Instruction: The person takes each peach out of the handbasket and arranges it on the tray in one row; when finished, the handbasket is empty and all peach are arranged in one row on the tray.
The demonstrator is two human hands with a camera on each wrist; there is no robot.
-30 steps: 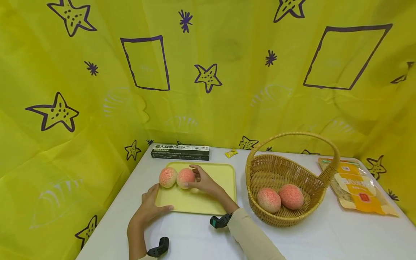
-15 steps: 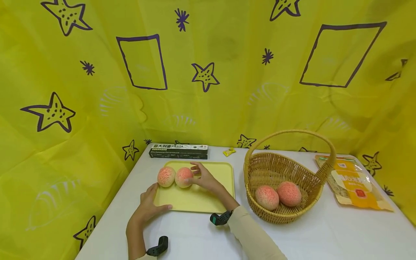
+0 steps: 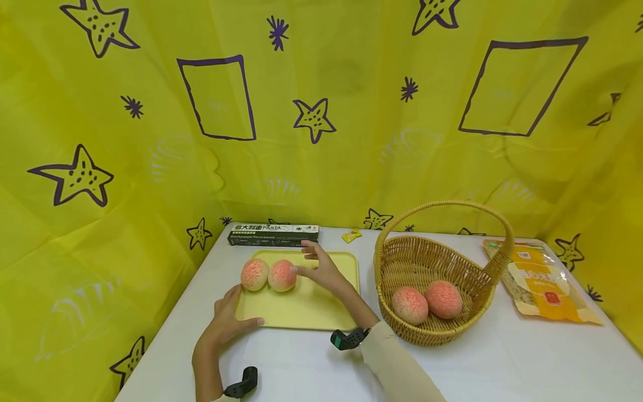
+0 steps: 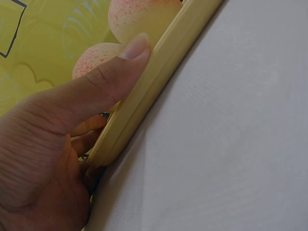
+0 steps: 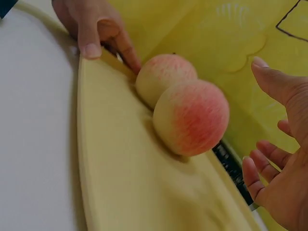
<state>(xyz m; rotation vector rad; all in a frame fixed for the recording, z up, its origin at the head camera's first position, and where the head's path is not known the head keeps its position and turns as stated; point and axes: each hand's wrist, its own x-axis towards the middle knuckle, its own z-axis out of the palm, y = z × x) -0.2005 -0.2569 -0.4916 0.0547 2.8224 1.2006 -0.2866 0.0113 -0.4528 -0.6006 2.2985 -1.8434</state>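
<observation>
two peaches point(image 3: 268, 274) side by side, touching, at the far left end of the yellow tray point(image 3: 311, 307) on the white counter point(image 3: 502, 363). right hand point(image 3: 321, 267) just beside the nearer peach, fingers spread and holding nothing. left hand point(image 3: 226, 321) pinching the tray's near left corner, thumb over the rim, likely to steady it. two more peaches point(image 3: 427, 301) in the wicker basket point(image 3: 482, 279). "pasta" legible on the dark box point(image 3: 273, 235) behind; orange snack bag point(image 3: 540, 280) print too small to read.
</observation>
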